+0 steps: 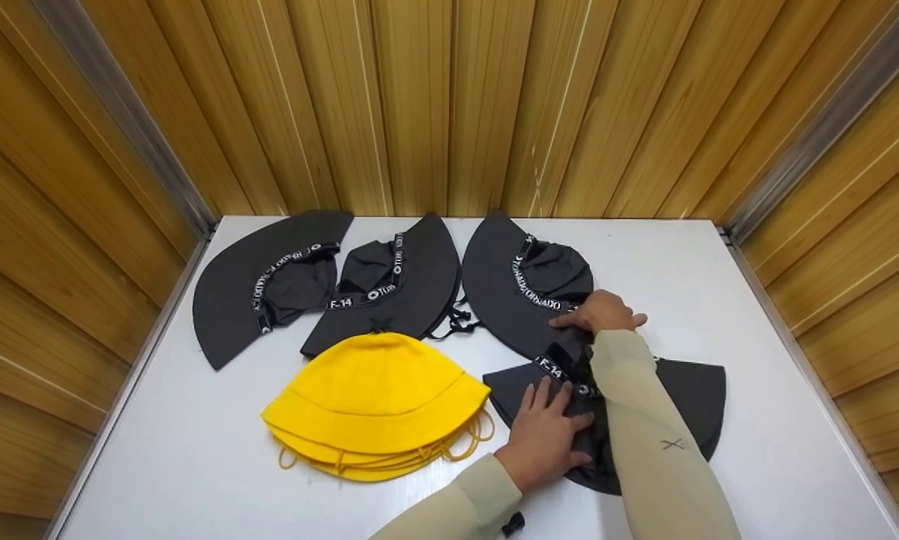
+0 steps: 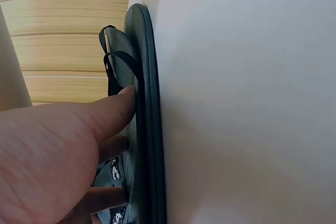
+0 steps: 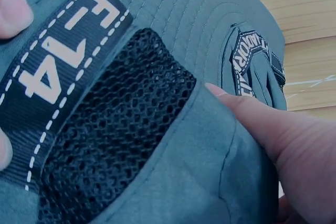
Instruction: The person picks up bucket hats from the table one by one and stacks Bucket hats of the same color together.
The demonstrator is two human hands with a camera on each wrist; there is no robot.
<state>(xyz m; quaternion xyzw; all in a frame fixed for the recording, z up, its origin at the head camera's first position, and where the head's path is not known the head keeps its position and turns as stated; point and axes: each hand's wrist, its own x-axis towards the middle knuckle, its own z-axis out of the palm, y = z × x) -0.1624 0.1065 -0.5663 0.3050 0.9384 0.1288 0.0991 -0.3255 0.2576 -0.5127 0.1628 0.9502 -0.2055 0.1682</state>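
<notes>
A dark grey sun hat (image 1: pixel 693 397) lies folded at the front right, its printed band (image 3: pixel 68 51) and mesh panel (image 3: pixel 121 114) turned up. My left hand (image 1: pixel 543 439) rests on its brim with spread fingers. In the left wrist view, the thumb (image 2: pixel 118 111) touches the brim beside a thin cord (image 2: pixel 126 59). At the crown's far edge my right hand (image 1: pixel 605 309) grips the cloth, thumb on its surface and fingers beyond mostly hidden. My right forearm covers much of this hat. Right behind lies another folded dark hat (image 1: pixel 490 289).
Two more folded dark hats, a left one (image 1: pixel 228 292) and a middle one (image 1: pixel 434 281), lie along the table's back. A stack of yellow bucket hats (image 1: pixel 378 382) with loose cords sits at front left. Wood-patterned walls (image 1: pixel 419 105) enclose the white table (image 1: pixel 187 450).
</notes>
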